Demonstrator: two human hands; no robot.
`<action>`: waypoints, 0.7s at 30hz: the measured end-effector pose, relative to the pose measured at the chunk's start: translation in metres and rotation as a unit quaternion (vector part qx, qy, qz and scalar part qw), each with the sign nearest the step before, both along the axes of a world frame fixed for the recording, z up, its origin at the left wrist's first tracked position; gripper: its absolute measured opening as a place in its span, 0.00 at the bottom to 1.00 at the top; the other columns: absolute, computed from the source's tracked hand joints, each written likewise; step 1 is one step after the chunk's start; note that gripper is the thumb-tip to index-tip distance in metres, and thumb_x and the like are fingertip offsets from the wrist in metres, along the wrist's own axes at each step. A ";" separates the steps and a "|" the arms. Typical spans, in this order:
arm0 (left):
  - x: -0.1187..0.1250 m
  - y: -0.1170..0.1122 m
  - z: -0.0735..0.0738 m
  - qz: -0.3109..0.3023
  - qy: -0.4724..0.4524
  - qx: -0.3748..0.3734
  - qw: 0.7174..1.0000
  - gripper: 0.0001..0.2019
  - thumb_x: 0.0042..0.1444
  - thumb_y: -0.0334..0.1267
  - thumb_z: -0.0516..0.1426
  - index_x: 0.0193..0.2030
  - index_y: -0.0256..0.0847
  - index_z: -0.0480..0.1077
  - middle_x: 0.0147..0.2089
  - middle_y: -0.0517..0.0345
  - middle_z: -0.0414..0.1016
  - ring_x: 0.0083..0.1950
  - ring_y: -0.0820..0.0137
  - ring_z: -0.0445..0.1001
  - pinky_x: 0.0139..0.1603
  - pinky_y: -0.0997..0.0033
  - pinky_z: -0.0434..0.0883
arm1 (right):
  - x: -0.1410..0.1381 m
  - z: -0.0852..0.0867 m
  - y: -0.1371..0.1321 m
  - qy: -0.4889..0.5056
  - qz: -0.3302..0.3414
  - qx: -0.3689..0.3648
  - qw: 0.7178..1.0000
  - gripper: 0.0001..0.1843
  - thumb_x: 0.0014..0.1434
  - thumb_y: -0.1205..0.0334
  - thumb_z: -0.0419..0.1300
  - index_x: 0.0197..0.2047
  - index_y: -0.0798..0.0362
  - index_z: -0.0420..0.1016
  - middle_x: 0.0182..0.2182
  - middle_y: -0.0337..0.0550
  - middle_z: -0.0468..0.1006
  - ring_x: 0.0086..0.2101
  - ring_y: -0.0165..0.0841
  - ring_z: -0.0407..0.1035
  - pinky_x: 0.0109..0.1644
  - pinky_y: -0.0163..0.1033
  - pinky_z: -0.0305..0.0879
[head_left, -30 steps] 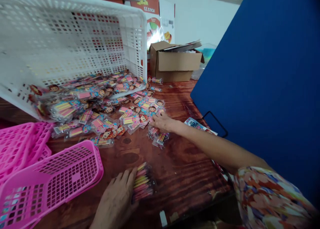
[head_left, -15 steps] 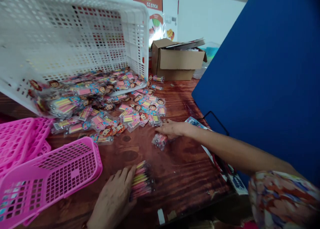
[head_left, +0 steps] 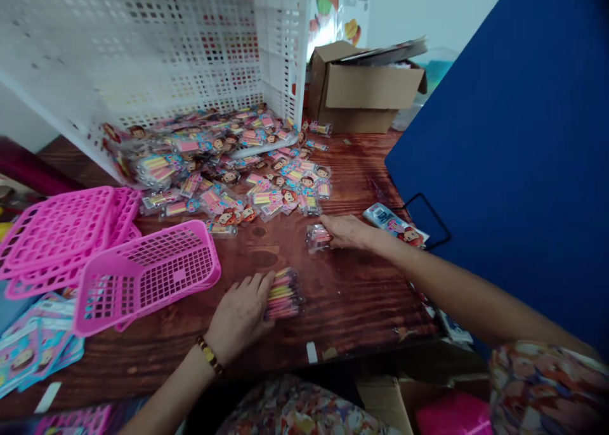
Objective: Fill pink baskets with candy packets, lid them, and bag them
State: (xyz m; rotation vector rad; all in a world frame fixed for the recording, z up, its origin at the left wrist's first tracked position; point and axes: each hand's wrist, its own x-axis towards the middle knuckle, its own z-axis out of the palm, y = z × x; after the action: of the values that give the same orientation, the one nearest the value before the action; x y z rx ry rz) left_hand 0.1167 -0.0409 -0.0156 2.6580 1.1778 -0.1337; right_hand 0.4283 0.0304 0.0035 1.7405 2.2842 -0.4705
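Note:
My left hand [head_left: 242, 311] is closed around the near side of a neat stack of clear packets with pink and yellow sticks [head_left: 284, 294], on the dark wooden table. Farther right, my right hand [head_left: 349, 231] has its fingers curled on a small clear bundle of packets [head_left: 318, 238], also at table height; the fingertips are partly hidden. Beyond both hands spreads a loose pile of similar packets [head_left: 271, 199] with cartoon-girl labels, spilling from a white perforated basket [head_left: 280, 61] tipped on its side.
A pink basket [head_left: 178, 275] lies left of my left hand, beside stacked pink perforated pieces [head_left: 61, 232] and printed cards [head_left: 42, 349]. At the back stands an open cardboard box [head_left: 373, 89]. A blue panel [head_left: 514, 149] rises at the right, near a printed pack [head_left: 394, 222].
The view has shifted down and left, showing more of the table's front edge. My right hand has closed on the small bundle. My left hand stays at the stack.

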 end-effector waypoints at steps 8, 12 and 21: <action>0.021 0.023 0.015 0.171 0.010 -0.014 0.985 0.28 0.56 0.52 0.55 0.59 0.38 0.57 0.53 0.45 0.71 0.47 0.55 0.77 0.39 0.61 0.72 | -0.052 0.010 -0.045 0.019 -0.225 -0.029 0.974 0.24 0.53 0.52 0.61 0.51 0.52 0.64 0.47 0.52 0.79 0.46 0.47 0.74 0.38 0.41 0.63; 0.036 0.028 0.015 0.225 0.023 0.021 0.974 0.30 0.58 0.58 0.52 0.56 0.35 0.58 0.51 0.41 0.71 0.45 0.52 0.78 0.39 0.58 0.73 | -0.084 -0.001 -0.063 0.021 -0.295 -0.022 0.955 0.28 0.53 0.54 0.61 0.54 0.54 0.60 0.46 0.56 0.79 0.47 0.48 0.75 0.41 0.43 0.65; 0.055 0.010 0.014 0.263 -0.013 0.038 0.964 0.38 0.58 0.58 0.53 0.66 0.31 0.51 0.55 0.37 0.66 0.44 0.51 0.78 0.41 0.56 0.75 | -0.113 -0.002 -0.085 0.182 -0.320 0.000 0.930 0.23 0.61 0.48 0.56 0.51 0.53 0.57 0.50 0.56 0.76 0.49 0.46 0.73 0.43 0.42 0.64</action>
State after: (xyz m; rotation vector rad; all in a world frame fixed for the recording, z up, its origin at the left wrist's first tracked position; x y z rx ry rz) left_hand 0.1720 -0.0304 -0.0020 2.2952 1.8587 0.0397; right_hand 0.3151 -0.0547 0.0018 2.5708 1.8490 -0.9791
